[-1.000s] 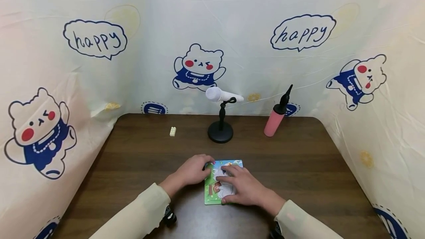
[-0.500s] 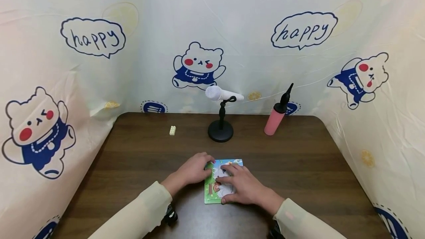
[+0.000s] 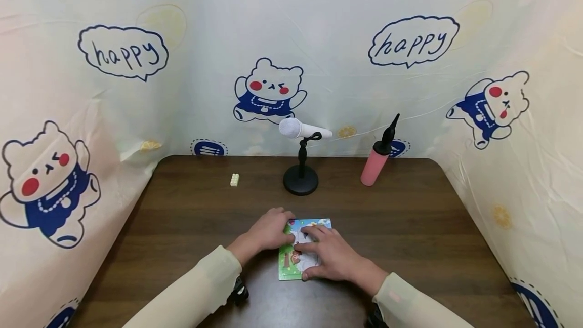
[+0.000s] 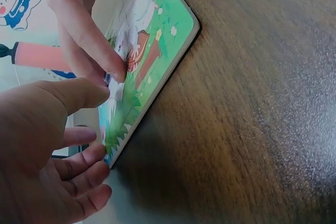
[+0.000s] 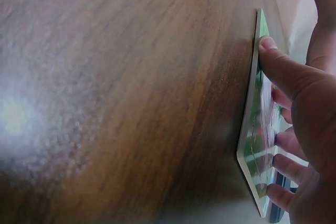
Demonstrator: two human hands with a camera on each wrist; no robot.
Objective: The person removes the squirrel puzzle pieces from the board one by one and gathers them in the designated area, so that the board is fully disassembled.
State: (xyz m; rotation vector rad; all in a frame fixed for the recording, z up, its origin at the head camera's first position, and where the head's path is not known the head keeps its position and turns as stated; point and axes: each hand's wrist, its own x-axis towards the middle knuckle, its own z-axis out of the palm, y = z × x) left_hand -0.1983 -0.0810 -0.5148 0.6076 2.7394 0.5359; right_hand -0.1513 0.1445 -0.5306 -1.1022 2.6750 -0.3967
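Note:
A small, thin picture puzzle board (image 3: 287, 269) with a green and blue cartoon scene lies flat on the table. My left hand (image 3: 269, 230) is at its upper left corner, with the thumb reaching over the printed face. Across the right half, my right hand (image 3: 336, 254) rests with spread fingers and covers much of the picture. In the left wrist view, the left thumb is close to the right fingertips above the board (image 4: 157, 51). From the right wrist, the right thumb (image 5: 281, 66) lies on the board's near edge.
Behind the hands stands a white microphone (image 3: 305, 129) on a black stand (image 3: 300, 181). A pink hand pump (image 3: 374, 167) with a black nozzle is to its right, a cream toy brick (image 3: 234, 180) to its left. A printed cloth hangs around the brown table (image 3: 191, 216).
My left hand has shifted slightly right, its thumb farther over the board. The right hand keeps its place on the board. The head view has moved a little.

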